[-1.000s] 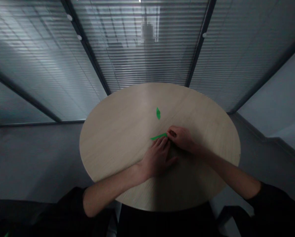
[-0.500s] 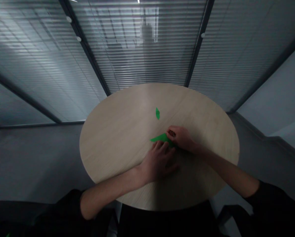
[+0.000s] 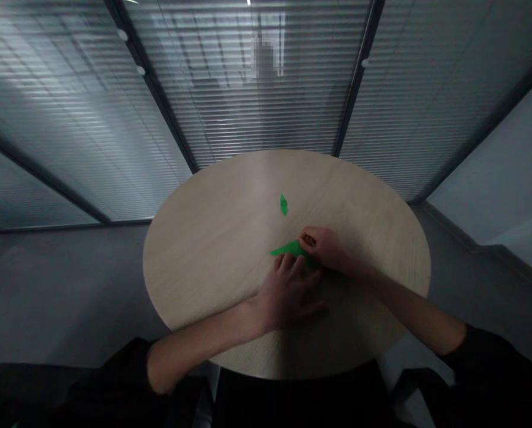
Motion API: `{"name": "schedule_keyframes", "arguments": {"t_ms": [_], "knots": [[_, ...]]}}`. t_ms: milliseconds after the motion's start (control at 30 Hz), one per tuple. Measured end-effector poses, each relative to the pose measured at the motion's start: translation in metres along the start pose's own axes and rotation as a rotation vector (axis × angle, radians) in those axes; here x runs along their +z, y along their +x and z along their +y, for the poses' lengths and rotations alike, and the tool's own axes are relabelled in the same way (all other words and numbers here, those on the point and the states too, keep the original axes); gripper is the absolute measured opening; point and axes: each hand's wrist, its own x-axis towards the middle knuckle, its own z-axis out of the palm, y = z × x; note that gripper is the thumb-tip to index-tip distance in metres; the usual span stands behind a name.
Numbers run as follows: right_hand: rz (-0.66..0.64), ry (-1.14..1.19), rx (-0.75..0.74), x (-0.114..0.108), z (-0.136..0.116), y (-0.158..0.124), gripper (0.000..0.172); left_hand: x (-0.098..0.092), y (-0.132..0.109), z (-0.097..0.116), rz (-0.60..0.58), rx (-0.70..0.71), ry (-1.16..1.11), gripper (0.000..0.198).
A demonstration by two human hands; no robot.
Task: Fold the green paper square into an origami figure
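From where I sit, the feed shows a round worktop point(image 3: 212, 255) with both of the person's arms reaching onto it from the near edge. Near the middle of the worktop, a green piece point(image 3: 289, 248) lies flat, with its pointed end toward the left; I can't tell whether it's paper or plastic. Its right end is hidden under the hands, so I can't make out its full shape or any folds there.

The left hand point(image 3: 286, 291) rests over the piece's lower edge, fingers spread and thumb well apart, so that grip looks open, with the fingertips touching the green. The right hand point(image 3: 326, 248) sits just beside it, at the piece's right end, its fingers curled and bunched together. I can't tell from this angle whether they're clamped on the green. A small dark speck point(image 3: 309, 240) shows at those fingertips, too small for me to identify.

Farther from the near edge of the worktop, a small green scrap point(image 3: 283, 204) lies alone, well apart from the hands. Beyond the far edge stand slatted blinds point(image 3: 257, 119), with a pixelated blurred patch point(image 3: 264, 57) behind them that I can't make out.
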Motion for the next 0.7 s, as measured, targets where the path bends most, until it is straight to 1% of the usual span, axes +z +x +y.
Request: {"name": "schedule_keyframes", "arguments": {"t_ms": [100,267,400,567,700], "knots": [[0.005,0.000,0.001,0.002,0.002,0.000,0.013,0.002,-0.001,-0.001,0.012,0.005,-0.012,0.061],[-0.004,0.004,-0.011,0.000,0.002,0.000,0.015,0.004,0.000,-0.002,0.015,-0.074,-0.042,0.078],[-0.002,0.002,-0.009,-0.002,0.000,0.000,0.014,-0.003,-0.002,0.002,-0.018,-0.104,-0.001,0.073],[0.014,-0.016,-0.001,0.001,0.001,0.001,0.014,-0.011,-0.008,0.008,-0.038,-0.240,0.089,0.071],[0.013,-0.022,-0.004,0.000,0.001,0.001,0.014,-0.012,-0.010,0.010,-0.030,-0.277,0.140,0.072]]}}
